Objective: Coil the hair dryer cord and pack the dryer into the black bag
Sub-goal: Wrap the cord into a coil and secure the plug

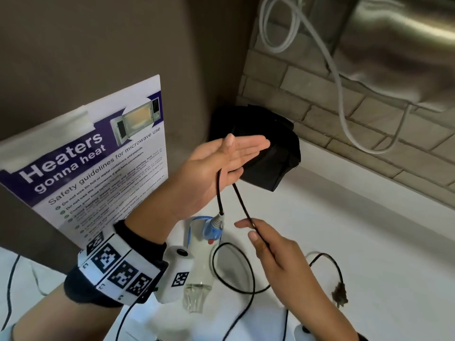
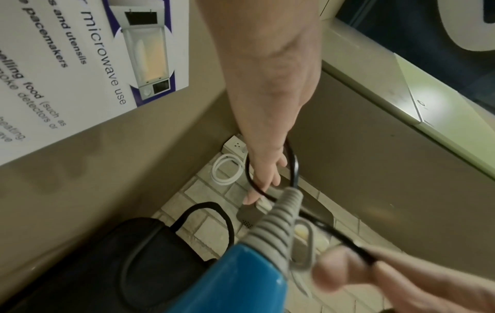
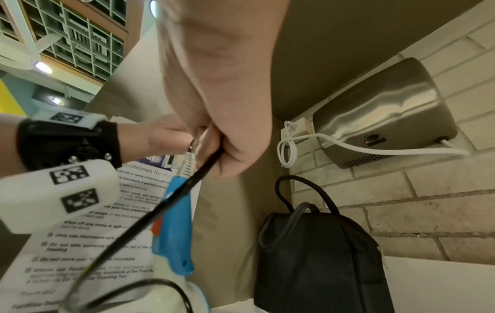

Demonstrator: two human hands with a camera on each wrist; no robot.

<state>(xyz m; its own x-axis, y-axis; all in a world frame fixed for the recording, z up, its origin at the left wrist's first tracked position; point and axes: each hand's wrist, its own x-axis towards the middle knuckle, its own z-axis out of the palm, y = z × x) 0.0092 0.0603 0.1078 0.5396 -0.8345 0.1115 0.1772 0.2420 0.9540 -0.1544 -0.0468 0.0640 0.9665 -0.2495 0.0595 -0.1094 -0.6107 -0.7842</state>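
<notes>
The black cord (image 1: 219, 193) rises from the grey strain relief (image 1: 218, 220) of the blue-handled hair dryer (image 1: 211, 233), passes round my left hand (image 1: 236, 153) and comes down to my right hand (image 1: 247, 230). My left hand is held flat with straight fingers above the dryer. My right hand pinches the cord between thumb and finger. The rest of the cord lies looped on the counter and ends at the plug (image 1: 339, 292). The black bag (image 1: 268, 158) stands in the corner behind my left hand. The left wrist view shows the loop (image 2: 249, 169) round the fingers (image 2: 265, 175).
A microwave safety poster (image 1: 98, 168) leans on the left wall. A steel wall unit (image 1: 394, 45) with a white cable (image 1: 342, 99) hangs above the white counter (image 1: 369, 242). Thin black cables (image 1: 9, 291) trail at the left edge.
</notes>
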